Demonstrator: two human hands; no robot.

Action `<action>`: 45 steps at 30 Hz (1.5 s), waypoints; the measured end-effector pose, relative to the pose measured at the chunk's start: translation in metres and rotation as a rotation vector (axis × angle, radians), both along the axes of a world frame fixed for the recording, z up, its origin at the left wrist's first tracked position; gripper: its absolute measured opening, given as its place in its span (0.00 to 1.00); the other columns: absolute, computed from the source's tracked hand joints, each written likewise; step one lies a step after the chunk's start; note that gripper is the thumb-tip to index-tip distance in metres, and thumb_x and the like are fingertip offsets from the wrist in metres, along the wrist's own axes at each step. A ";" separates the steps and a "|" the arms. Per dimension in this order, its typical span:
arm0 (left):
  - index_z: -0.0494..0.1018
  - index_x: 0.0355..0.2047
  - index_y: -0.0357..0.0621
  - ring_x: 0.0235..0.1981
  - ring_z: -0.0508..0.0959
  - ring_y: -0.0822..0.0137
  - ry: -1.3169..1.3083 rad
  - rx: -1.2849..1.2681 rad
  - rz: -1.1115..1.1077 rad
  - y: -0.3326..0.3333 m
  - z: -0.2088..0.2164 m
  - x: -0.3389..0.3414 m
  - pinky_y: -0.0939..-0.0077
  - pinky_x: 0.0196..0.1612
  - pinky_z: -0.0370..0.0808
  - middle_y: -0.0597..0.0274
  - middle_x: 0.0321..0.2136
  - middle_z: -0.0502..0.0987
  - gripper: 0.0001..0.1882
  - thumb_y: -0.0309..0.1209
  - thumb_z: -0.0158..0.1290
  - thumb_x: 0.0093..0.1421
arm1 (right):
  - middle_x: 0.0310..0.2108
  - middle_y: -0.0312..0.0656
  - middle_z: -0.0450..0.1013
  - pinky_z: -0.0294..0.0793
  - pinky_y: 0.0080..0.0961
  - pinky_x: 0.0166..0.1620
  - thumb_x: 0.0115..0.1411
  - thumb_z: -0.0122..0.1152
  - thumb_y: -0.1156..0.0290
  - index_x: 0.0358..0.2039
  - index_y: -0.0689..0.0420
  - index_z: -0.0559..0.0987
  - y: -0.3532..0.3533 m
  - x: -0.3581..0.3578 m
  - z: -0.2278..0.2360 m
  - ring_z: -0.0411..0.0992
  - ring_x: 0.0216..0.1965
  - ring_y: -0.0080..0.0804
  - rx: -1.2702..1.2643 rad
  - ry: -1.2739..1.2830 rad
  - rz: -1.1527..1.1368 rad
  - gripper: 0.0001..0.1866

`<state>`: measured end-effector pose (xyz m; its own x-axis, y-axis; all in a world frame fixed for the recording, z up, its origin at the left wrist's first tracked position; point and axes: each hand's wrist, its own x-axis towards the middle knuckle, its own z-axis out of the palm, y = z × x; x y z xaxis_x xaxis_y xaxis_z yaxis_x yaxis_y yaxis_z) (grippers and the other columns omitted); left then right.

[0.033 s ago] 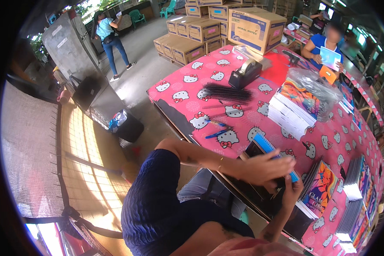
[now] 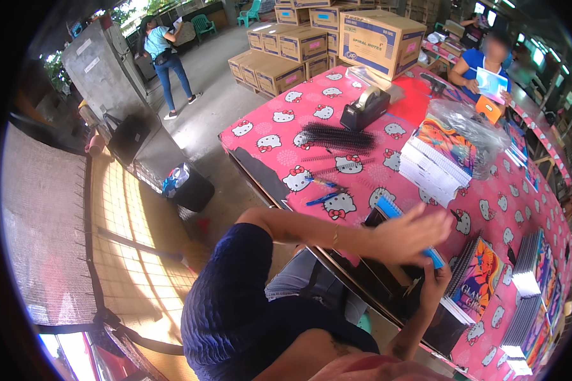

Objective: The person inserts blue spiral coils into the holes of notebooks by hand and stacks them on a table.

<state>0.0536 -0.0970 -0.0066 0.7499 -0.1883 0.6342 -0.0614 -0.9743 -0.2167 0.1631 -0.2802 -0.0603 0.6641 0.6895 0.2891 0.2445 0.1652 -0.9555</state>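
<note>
A blue spiral notebook [image 2: 388, 207] lies near the table's edge, largely covered by my hands. Above it stretches my left hand [image 2: 410, 238], slightly blurred, its fingers straight and nothing seen in them; whether it touches the notebook I cannot tell. My right hand [image 2: 436, 284] pinches the notebook's near end between thumb and fingers. Just right of it is a stack of spiral notebooks with colourful covers [image 2: 480, 276]. Blue pens [image 2: 326, 197] and a heap of black spiral coils [image 2: 338, 136] lie farther off on the pink table cover [image 2: 362, 184].
A black tape dispenser [image 2: 365, 109] and a white-edged notebook pile [image 2: 435, 168] beside clear plastic [image 2: 489, 136] occupy the far side. More stacks [image 2: 527, 279] stand at right. Cardboard boxes [image 2: 381, 44] rise behind. One person [image 2: 480, 66] sits across the table; another [image 2: 162, 54] stands on the floor.
My left hand has shifted a little to the right and up over the notebook. My right hand stays at the near end. The seated person's held booklet has moved slightly.
</note>
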 end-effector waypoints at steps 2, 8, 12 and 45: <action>0.59 0.69 0.39 0.72 0.58 0.55 0.011 -0.049 -0.017 0.007 0.010 0.007 0.41 0.69 0.52 0.50 0.70 0.60 0.45 0.59 0.51 0.61 | 0.42 0.36 0.77 0.70 0.22 0.51 0.68 0.61 0.71 0.49 0.65 0.80 0.002 0.000 0.012 0.72 0.43 0.21 -0.044 -0.034 0.028 0.13; 0.57 0.69 0.36 0.73 0.55 0.50 0.035 -0.074 -0.090 0.001 0.012 0.002 0.40 0.70 0.50 0.45 0.72 0.56 0.47 0.59 0.51 0.61 | 0.36 0.34 0.77 0.69 0.21 0.44 0.67 0.60 0.73 0.46 0.66 0.80 0.008 0.001 -0.006 0.70 0.39 0.18 -0.056 -0.074 0.005 0.11; 0.61 0.67 0.32 0.73 0.55 0.49 0.058 -0.220 -0.158 -0.004 -0.007 -0.010 0.40 0.70 0.52 0.43 0.69 0.59 0.43 0.57 0.49 0.64 | 0.39 0.38 0.80 0.72 0.24 0.48 0.66 0.60 0.74 0.46 0.68 0.80 0.004 0.010 -0.015 0.73 0.42 0.21 -0.079 -0.155 0.026 0.12; 0.75 0.35 0.45 0.36 0.81 0.51 0.229 -0.396 -0.465 0.028 0.028 0.008 0.60 0.45 0.79 0.59 0.28 0.79 0.12 0.40 0.59 0.62 | 0.42 0.38 0.79 0.71 0.19 0.46 0.65 0.63 0.79 0.47 0.63 0.79 0.008 -0.014 -0.009 0.73 0.42 0.20 0.181 0.014 -0.060 0.11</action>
